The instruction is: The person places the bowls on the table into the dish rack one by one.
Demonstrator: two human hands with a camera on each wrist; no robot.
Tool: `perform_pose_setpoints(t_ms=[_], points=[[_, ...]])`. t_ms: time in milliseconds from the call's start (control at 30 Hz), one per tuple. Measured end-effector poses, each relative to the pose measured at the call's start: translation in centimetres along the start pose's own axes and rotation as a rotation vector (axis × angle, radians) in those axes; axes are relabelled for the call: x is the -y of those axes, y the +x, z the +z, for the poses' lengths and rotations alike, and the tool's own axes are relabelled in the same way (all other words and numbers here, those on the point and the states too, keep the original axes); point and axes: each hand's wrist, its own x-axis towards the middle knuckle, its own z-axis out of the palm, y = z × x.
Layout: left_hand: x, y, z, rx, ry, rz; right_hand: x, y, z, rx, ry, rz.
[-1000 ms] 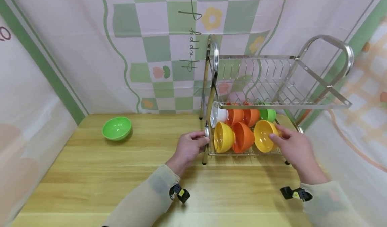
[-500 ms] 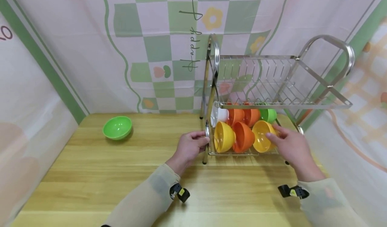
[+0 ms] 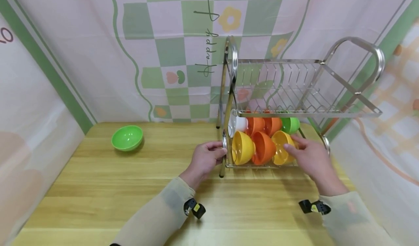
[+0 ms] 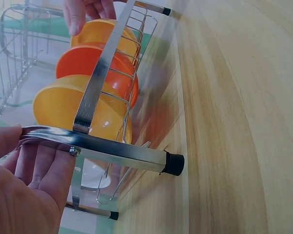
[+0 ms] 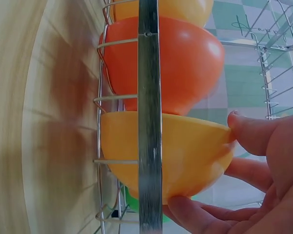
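Observation:
My left hand [image 3: 203, 163] grips the left front post of a two-tier metal dish rack [image 3: 223, 140], thumb on one side and fingers on the other. At the right end of the lower tier, my right hand [image 3: 311, 159] holds a yellow bowl [image 5: 190, 151] tilted on its side, thumb at the rim and fingers behind its outside. An orange bowl [image 3: 263, 148] stands on edge directly left of it. Beyond that leans another yellow bowl [image 3: 243, 148]. In the right wrist view the rack's front bar crosses before the held bowl.
Behind the front row sit a white bowl [image 3: 240, 124], two orange bowls [image 3: 255, 125] and a green bowl [image 3: 290, 125]. A separate green bowl [image 3: 127, 138] rests upright on the wooden table [image 3: 131, 195] at left. The rack's upper tier [image 3: 278, 115] overhangs the back row.
My right hand has moved left with the yellow bowl, bringing it close against the orange one. The left hand keeps its hold on the rack.

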Motion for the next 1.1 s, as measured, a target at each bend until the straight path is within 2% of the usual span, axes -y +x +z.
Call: perform_pose_setpoints(t_ms=[133,333,733,1100], points=[[0.07,-0.03,0.06,0.000,0.001,0.000,0.21,0.11,0.14,0.010,-0.036,-0.040],[0.10,-0.09,0.15,0.001,-0.005,0.008,0.10,0.27,0.36,0.044,-0.061,-0.054],[-0.06,-0.05,0.16,-0.001,0.008,0.011,-0.40,0.25,0.12,0.102,-0.031,-0.075],[0.04,0.06,-0.03,-0.002,0.012,0.007,-0.39,0.05,0.23,0.103,0.000,-0.060]])
